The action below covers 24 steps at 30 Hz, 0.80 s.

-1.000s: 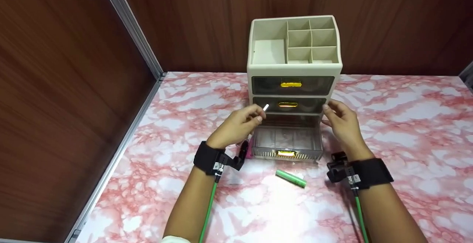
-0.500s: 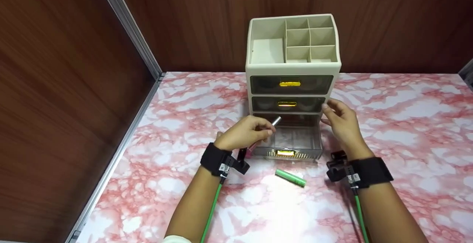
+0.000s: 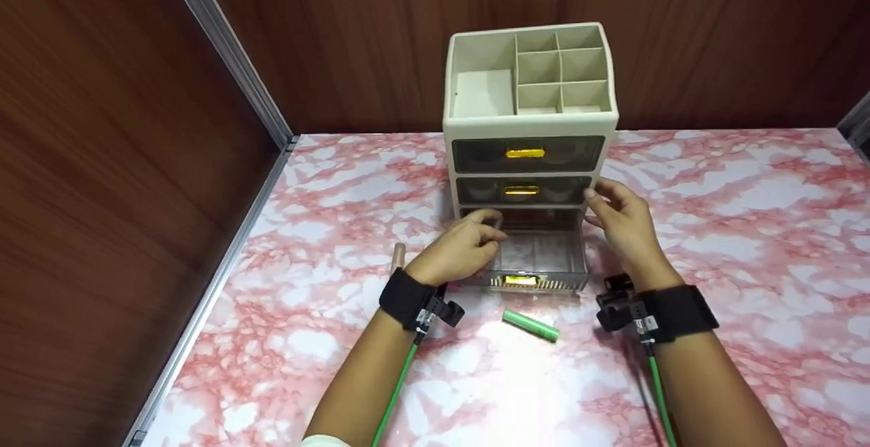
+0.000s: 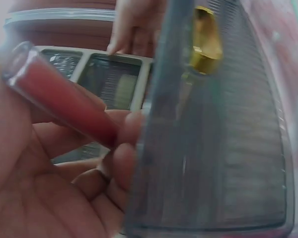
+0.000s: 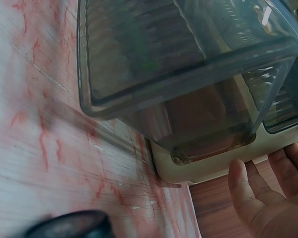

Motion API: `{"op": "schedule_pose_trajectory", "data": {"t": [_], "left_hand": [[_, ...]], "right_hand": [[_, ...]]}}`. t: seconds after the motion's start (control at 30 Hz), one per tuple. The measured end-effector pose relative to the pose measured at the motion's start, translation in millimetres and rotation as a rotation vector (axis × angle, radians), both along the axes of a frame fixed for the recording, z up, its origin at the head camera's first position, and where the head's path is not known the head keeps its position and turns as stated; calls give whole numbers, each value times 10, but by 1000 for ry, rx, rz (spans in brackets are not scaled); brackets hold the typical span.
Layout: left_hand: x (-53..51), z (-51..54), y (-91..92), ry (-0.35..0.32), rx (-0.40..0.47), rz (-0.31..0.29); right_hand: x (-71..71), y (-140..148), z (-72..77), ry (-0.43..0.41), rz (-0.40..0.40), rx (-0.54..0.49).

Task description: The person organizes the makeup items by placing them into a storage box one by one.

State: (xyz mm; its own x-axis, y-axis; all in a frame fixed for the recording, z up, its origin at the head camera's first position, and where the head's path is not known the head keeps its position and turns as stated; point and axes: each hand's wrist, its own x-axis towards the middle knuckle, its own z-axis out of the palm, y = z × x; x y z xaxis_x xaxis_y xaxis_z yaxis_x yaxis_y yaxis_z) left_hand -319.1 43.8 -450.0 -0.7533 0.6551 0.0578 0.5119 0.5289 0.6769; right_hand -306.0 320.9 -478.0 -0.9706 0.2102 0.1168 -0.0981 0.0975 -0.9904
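My left hand is over the left side of the pulled-out bottom drawer. It pinches a red lip gloss tube with a thick clear end; in the head view the hand hides this tube. The drawer is clear plastic with a gold handle, and its bare floor shows on the right. My right hand grips the right front edge of the cream drawer organizer, thumb at the front, fingers along the side. Two smoky drawers above are closed.
A green cylinder lies on the marbled table in front of the drawer. A pinkish tube is left of my left wrist, partly hidden. Something pink shows beside the drawer's left side. Wood panels stand behind and at left.
My left hand has moved down and right to the drawer, taking the lip gloss tube out of the head view. The pinkish tube has come into sight. The right hand keeps its grip.
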Motion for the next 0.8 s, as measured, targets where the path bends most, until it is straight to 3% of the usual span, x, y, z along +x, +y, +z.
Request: {"op": "schedule_pose_trajectory", "data": {"t": [0.3,0.8], "left_hand": [[-49,-102,86,312,17,56],[-97,-224,100,532,0,56]], "right_hand": [[1,5,-4,-6,6,0],[14,-6,13,-2,2,-5]]}}
